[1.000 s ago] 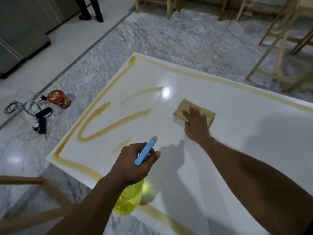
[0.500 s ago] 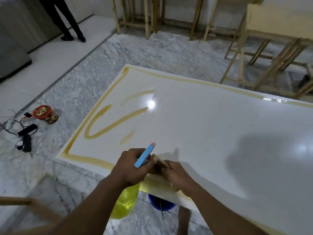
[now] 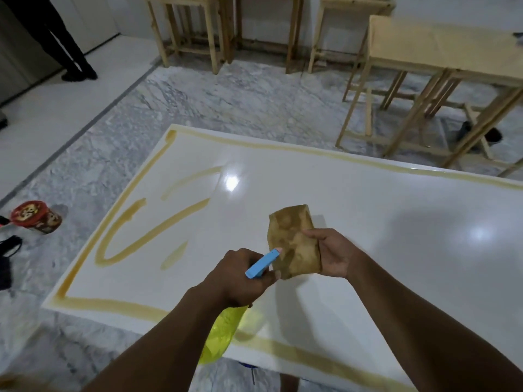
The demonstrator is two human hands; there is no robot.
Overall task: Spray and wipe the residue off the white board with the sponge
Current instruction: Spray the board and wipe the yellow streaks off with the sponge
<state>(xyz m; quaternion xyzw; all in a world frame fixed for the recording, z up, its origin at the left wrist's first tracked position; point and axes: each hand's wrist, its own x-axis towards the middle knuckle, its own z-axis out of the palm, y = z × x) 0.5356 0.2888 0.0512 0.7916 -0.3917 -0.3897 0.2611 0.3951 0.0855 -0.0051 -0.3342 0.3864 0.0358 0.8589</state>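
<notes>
A large white board (image 3: 353, 210) lies flat above the marble floor, with yellow-brown residue (image 3: 147, 230) in curved streaks on its left part and along its border. My left hand (image 3: 240, 278) grips a spray bottle (image 3: 223, 332) with a yellow body and blue nozzle, which points at the sponge. My right hand (image 3: 331, 256) holds the stained tan sponge (image 3: 294, 241) upright, lifted off the board, just in front of the nozzle.
Wooden stools and tables (image 3: 424, 63) stand beyond the board. A red-lidded tub (image 3: 35, 217) and black cables (image 3: 8, 258) lie on the floor at left. A person's legs (image 3: 65, 43) stand at the far left. Something blue (image 3: 249, 366) shows under the board's near edge.
My right hand wiped the sponge back across the board to the near edge, then lifted it upright in front of the nozzle. The view tilted up.
</notes>
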